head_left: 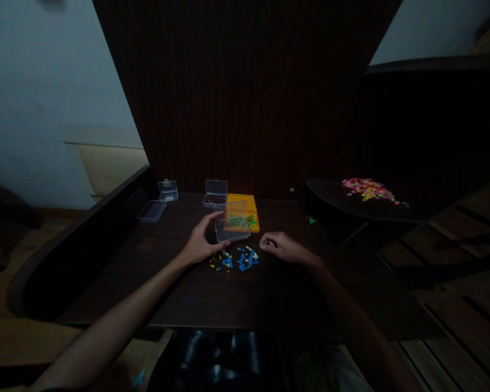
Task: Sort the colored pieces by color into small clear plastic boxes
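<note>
My left hand point(204, 239) grips a clear plastic box point(233, 231) by its left side, thumb below and fingers above. The box's lid is raised, and it is held over the near part of a yellow case point(242, 201). Green pieces lie in that case and show through the clear plastic. Just right of the box, my right hand point(283, 246) is closed with its fingers curled in; whatever they hold is hidden. Small blue and pale pieces point(248, 259) lie on the table between my hands. Beside them is a pile of yellow and blue pieces point(225, 261).
At the back stands an open clear box point(215, 198) with dark reddish pieces. Farther left are a small clear box point(168, 191) and a flat clear box point(152, 211). Pink and yellow pieces point(369, 189) are heaped on a dark side surface. A tall dark panel point(249, 98) rises behind the table.
</note>
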A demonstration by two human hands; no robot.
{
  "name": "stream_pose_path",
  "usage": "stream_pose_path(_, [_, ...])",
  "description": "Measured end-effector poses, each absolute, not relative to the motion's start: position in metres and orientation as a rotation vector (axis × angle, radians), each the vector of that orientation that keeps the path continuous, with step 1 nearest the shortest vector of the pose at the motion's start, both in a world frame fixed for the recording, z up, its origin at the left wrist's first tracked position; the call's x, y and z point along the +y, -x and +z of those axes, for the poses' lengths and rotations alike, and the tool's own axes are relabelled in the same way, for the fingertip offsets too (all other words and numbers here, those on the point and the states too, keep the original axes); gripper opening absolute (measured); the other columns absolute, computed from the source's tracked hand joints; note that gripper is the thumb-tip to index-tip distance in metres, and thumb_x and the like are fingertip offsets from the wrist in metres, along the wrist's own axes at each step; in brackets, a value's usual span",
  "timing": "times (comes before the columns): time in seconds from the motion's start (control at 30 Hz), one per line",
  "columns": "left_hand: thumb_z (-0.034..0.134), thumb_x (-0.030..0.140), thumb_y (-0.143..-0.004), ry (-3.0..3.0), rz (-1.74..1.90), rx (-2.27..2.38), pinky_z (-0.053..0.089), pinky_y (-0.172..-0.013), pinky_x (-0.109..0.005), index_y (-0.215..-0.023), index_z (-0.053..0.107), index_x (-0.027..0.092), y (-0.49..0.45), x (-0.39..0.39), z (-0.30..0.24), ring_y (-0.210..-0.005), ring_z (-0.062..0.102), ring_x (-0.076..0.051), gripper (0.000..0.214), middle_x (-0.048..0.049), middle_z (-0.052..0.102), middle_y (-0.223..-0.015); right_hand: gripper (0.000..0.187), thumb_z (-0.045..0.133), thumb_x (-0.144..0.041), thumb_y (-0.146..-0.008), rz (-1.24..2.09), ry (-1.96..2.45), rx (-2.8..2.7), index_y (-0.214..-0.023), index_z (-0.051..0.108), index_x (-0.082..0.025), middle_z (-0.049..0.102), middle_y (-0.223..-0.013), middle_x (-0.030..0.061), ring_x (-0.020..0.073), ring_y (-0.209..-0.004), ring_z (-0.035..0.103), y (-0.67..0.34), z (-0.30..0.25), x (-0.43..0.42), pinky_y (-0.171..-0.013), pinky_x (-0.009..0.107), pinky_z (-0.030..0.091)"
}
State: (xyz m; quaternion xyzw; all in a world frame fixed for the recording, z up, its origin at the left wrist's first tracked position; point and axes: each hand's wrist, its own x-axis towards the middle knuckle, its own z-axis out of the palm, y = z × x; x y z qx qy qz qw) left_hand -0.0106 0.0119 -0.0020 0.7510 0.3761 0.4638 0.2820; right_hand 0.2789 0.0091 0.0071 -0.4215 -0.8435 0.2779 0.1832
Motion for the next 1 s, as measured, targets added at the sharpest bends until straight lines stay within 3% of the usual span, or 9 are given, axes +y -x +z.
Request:
stream_pose_path(0.3, [0.079, 0.034, -0.070, -2.036, 1.206, 0.966, 0.053, -0.096, -0.044, -0.136, 0.044, 0.021, 0.006, 0.008, -0.002, -0.116, 0.060, -0.028, 0.076, -0.0132, 0.058, -0.130, 0.034, 0.061, -0.049, -0.082, 0.963, 1.226, -2.011, -0.086, 0.066, -0.015, 0.055, -0.064, -0.0020, 0.0088, -0.053, 0.044, -0.266, 0.020, 0.005, -0.048, 0.021, 0.032])
stream_pose_path(0.5, [0.078, 0.035, -0.070, -2.053, 1.175, 0.962, 0.052, -0.097, -0.046, -0.136, 0.045, 0.022, 0.003, 0.004, -0.002, -0.117, 0.059, -0.029, 0.075, -0.0128, 0.057, -0.129, 0.031, 0.065, -0.044, -0.081, 0.768, 1.153, -1.988, -0.089, 0.071, -0.014, 0.057, -0.065, -0.0003, 0.0091, -0.054, 0.042, -0.253, 0.032, 0.005, -0.048, 0.021, 0.032])
stream_pose_path(0.63, [0.078, 0.034, -0.070, -2.056, 1.169, 0.943, 0.052, -0.097, -0.046, -0.136, 0.043, 0.022, 0.002, 0.003, -0.002, -0.117, 0.058, -0.028, 0.075, -0.0127, 0.057, -0.130, 0.022, 0.063, -0.035, -0.085, 0.544, 1.069, -2.127, -0.091, 0.075, -0.016, 0.068, -0.080, 0.0052, 0.0116, -0.062, 0.052, -0.241, 0.037, 0.010, -0.056, 0.023, 0.040])
stream_pose_path(0.77, [0.078, 0.035, -0.071, -2.083, 1.173, 0.946, 0.050, -0.100, -0.046, -0.136, 0.044, 0.021, 0.001, 0.001, 0.000, -0.119, 0.057, -0.028, 0.074, -0.0129, 0.056, -0.131, 0.014, 0.065, -0.022, -0.083, 0.388, 1.106, -2.253, -0.090, 0.076, -0.018, 0.072, -0.082, 0.0052, 0.0143, -0.068, 0.060, -0.229, 0.038, 0.016, -0.066, 0.025, 0.045])
stream_pose_path(1.0, [0.079, 0.036, -0.070, -2.076, 1.199, 0.954, 0.051, -0.097, -0.045, -0.135, 0.045, 0.020, 0.001, 0.000, 0.002, -0.115, 0.058, -0.028, 0.074, -0.0133, 0.057, -0.129, 0.018, 0.062, -0.019, -0.085, 0.215, 1.245, -2.366, -0.096, 0.076, -0.021, 0.075, -0.094, 0.0054, 0.0191, -0.084, 0.066, -0.216, 0.041, 0.016, -0.077, 0.028, 0.047])
